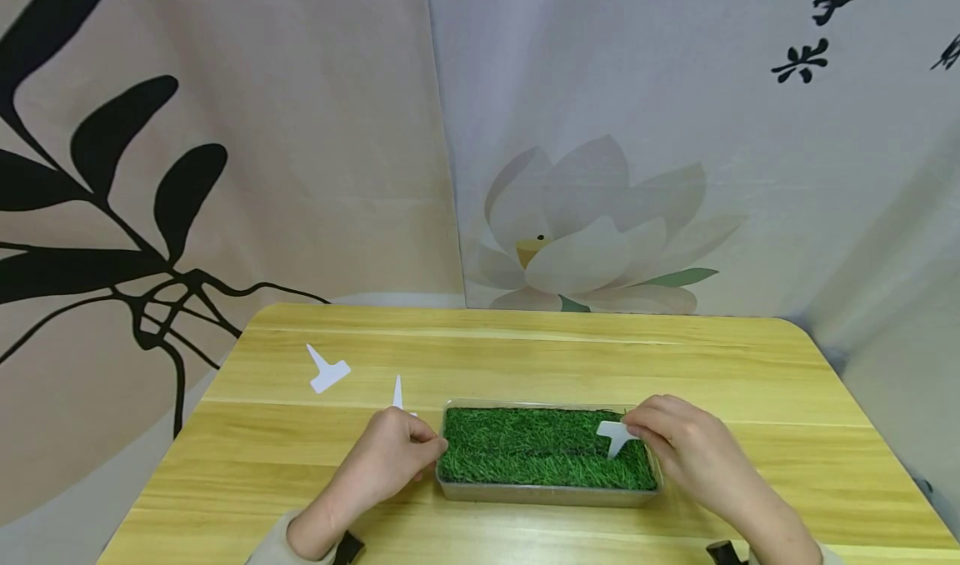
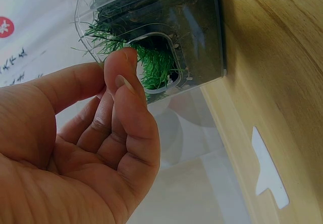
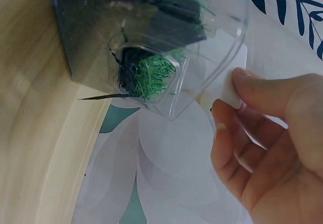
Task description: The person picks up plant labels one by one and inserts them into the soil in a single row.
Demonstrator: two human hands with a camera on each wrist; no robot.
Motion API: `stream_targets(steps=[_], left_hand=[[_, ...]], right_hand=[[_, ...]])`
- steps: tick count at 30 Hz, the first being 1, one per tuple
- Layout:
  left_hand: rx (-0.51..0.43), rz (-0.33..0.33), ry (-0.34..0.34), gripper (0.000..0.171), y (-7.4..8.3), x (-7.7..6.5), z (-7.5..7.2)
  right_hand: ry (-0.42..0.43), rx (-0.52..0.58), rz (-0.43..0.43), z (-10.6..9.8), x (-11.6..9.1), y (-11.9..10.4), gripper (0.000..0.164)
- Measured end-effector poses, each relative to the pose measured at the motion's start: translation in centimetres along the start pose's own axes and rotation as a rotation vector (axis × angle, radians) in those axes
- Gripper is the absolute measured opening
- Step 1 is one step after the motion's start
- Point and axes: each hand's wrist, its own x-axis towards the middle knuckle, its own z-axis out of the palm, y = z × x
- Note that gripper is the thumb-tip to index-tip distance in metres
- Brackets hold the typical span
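A clear plastic box (image 1: 547, 496) filled with artificial green grass (image 1: 525, 442) sits lengthwise on the table. My right hand (image 1: 686, 442) pinches a white T-shaped plant label (image 1: 615, 434) by its wide head, thumb against fingers. Its stem points down into the grass near the box's right end. At the opposite end, my left hand (image 1: 392, 455) pinches the box's rim between thumb and index finger, the other fingers curled beneath. Part of a second white label (image 1: 397, 392) shows behind the left hand, which hides the rest.
Another white T-shaped label (image 1: 327, 373) lies flat at the table's back left. The wooden table (image 1: 525, 357) reaches to a printed cloth backdrop (image 1: 360, 132) behind it. Oval cut-outs in the box's end walls show grass inside in both wrist views.
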Motion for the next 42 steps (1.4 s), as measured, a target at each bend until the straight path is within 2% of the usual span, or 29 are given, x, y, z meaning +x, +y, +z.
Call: stream_targets(steps=[6, 17, 30, 42], left_hand=[[0.001, -0.002, -0.002, 0.032, 0.03, 0.01, -0.01], [-0.003, 0.004, -0.002, 0.032, 0.04, -0.01, 0.01], [-0.006, -0.003, -0.001, 0.032, -0.03, -0.03, 0.02], [-0.002, 0.005, -0.003, 0.031, -0.12, 0.05, 0.01]], right_hand=[[-0.02, 0.004, 0.006, 0.22, 0.02, -0.37, 0.031], [0.003, 0.022, -0.024, 0.65, -0.05, -0.6, 0.035], [0.005, 0.02, -0.005, 0.52, 0.01, -0.63, 0.032], [-0.026, 0.047, 0.014, 0.32, -0.17, -0.32, 0.033]])
